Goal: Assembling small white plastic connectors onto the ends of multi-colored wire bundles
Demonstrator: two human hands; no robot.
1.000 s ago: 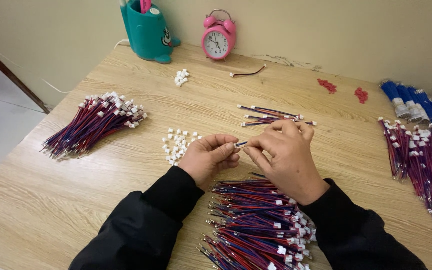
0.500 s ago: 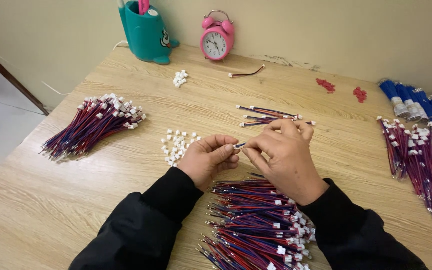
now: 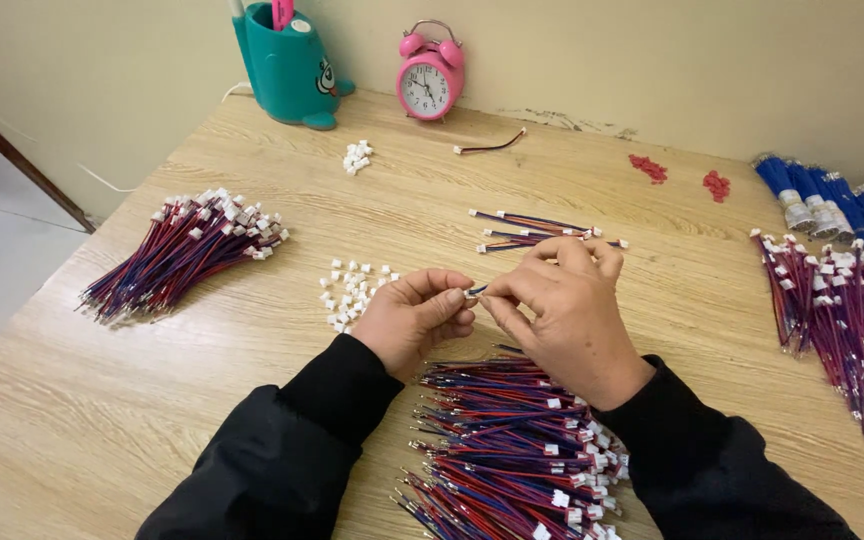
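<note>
A: What have the hands got?

B: The left hand (image 3: 414,318) pinches a small white plastic connector housing (image 3: 470,293) between thumb and forefinger, the other fingers curled in. The right hand (image 3: 567,305) is closed on the thin red-and-blue wire lead (image 3: 480,290), its tip at the housing's mouth. Both sit just above the light wooden table (image 3: 252,370), a little below its centre.

A: And round about?

B: At six o'clock from the hands lies a big loose heap of red-and-blue leads (image 3: 517,450). At nine o'clock, close by, a scatter of loose white housings (image 3: 352,292). At ten o'clock, well apart, a finished-looking bundle of leads with white ends (image 3: 177,252). At twelve o'clock a few single leads (image 3: 532,230); beyond them a pink twin-bell alarm clock (image 3: 430,72) and a teal pen pot (image 3: 287,62) against the wall. At three o'clock another pile of capped leads (image 3: 842,320).

A: What might go wrong?

B: I'd judge the housing the risk: it is tiny and held only at the fingertips, so a crooked push from the wire could pop it out among the loose ones, or bend the metal terminal. The sleeves also hang over the near heap and could drag leads off the edge.

A: Any change from half a second back?

B: Hardly. Both hands keep the same grip in the same spot; the piles have not shifted.
</note>
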